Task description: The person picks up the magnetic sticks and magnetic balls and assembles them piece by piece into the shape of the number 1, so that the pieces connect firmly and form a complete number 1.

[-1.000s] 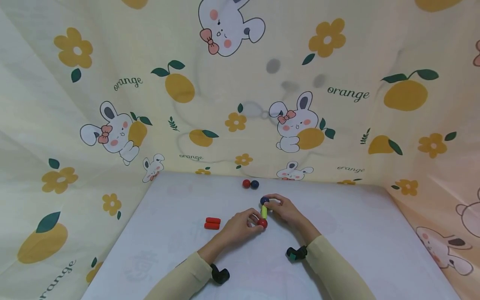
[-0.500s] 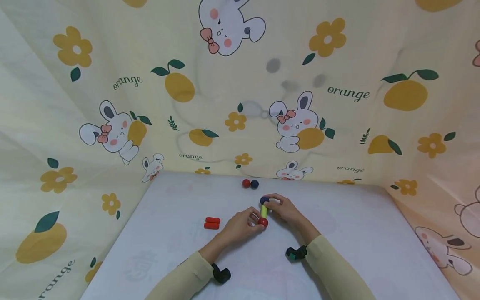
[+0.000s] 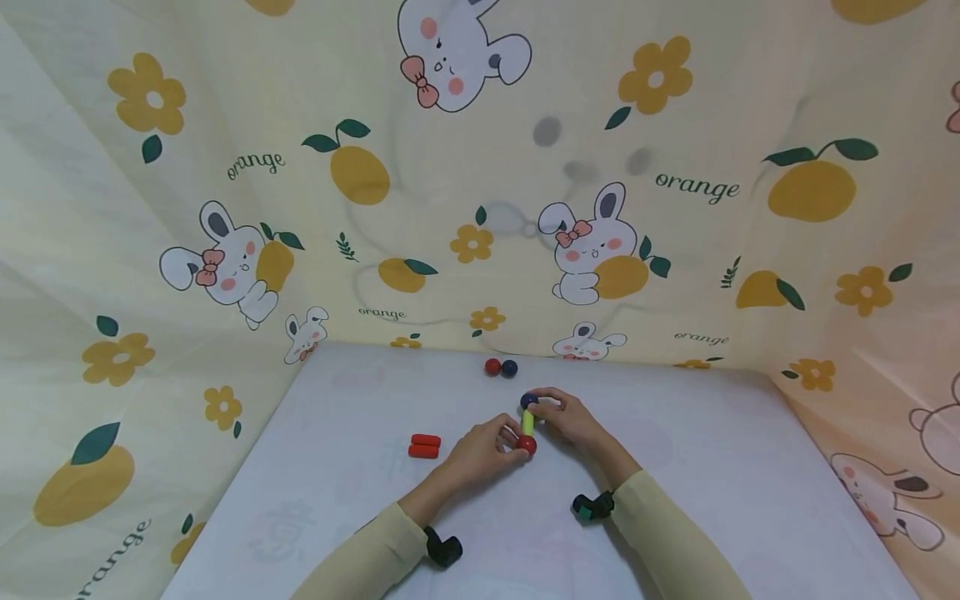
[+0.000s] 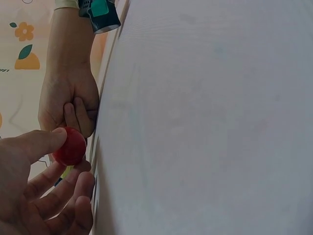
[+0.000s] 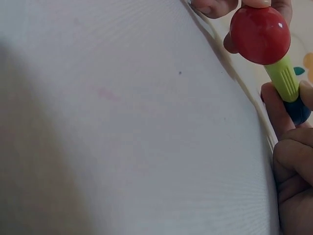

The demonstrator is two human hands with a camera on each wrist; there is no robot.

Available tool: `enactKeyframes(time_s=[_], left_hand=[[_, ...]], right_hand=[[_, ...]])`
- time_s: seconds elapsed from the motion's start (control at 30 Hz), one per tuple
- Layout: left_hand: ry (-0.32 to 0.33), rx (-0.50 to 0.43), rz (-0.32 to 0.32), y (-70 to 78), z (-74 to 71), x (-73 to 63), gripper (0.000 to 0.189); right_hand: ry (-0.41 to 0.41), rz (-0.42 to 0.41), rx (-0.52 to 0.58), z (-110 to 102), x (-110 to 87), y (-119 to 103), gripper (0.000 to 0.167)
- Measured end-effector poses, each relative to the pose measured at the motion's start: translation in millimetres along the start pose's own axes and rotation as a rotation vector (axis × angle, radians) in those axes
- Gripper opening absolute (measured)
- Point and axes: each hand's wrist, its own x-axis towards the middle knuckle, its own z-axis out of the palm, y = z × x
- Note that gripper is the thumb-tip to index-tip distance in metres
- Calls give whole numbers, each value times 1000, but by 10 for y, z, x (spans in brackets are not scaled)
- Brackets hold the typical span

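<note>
A yellow-green ribbed rod (image 5: 283,79) joins a shiny red ball (image 5: 260,35) at one end and a dark blue ball (image 3: 528,402) at the other. My left hand (image 3: 483,454) pinches the red ball between thumb and fingers, as the left wrist view also shows. At the far end, my right hand (image 3: 572,421) pinches the blue ball. In the left wrist view the rod is mostly hidden behind the red ball and fingers.
Two red rods (image 3: 425,446) lie side by side to the left of my left hand. Farther back on the white table (image 3: 360,400), a loose red ball (image 3: 492,367) sits beside a loose dark blue ball (image 3: 510,368). A patterned curtain (image 3: 465,167) hangs behind.
My left hand and the red ball have shifted very slightly away from me and to the right. The right hand stays in place on the blue ball.
</note>
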Motion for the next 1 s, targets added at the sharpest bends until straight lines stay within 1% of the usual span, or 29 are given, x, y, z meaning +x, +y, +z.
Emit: enactKeyframes(time_s=[0.3, 0.5, 0.73, 1.0], left_hand=[[-13, -16, -5, -20, -7, 11, 31], [-11, -23, -11, -3, -26, -2, 32], [-8, -31, -35, -6, -30, -1, 31], [-3, -31, -21, -1, -41, -7, 31]], right_hand=[[15, 0, -5, 23, 0, -14, 47], [25, 2, -12, 25, 10, -9, 46], [16, 6, -29, 20, 9, -29, 44], [37, 0, -38, 27, 7, -22, 43]])
